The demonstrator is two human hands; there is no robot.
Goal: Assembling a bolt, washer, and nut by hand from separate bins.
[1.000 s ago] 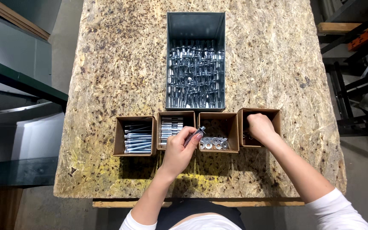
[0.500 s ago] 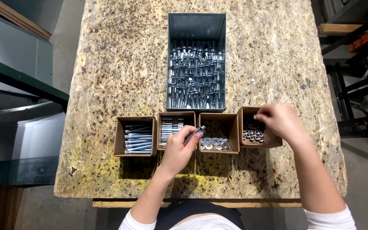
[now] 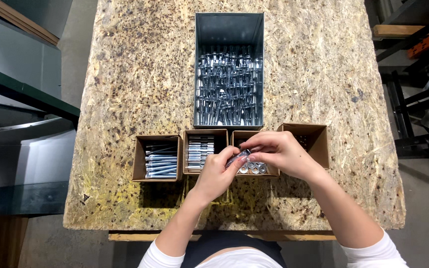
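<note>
Hands meet over the brown cardboard box of silver washers (image 3: 254, 167) near the surface's (image 3: 135, 74) front edge: left hand (image 3: 218, 173) pinches a small silver bolt (image 3: 238, 158), right hand (image 3: 280, 151) closes fingertips on its end.

A workbench top (image 3: 140, 74) of flaked chipboard, speckled brown and yellowed near its lower left corner, is seen from above. Grey concrete floor (image 3: 75, 47) is seen left of the bench. Further left, a green metal frame (image 3: 31, 97) and a grey panel (image 3: 13, 59) are noted. Right of the bench, dark metal racking (image 3: 413, 94) with a wooden plank (image 3: 395, 31) is seen. Light is even and overhead.
</note>
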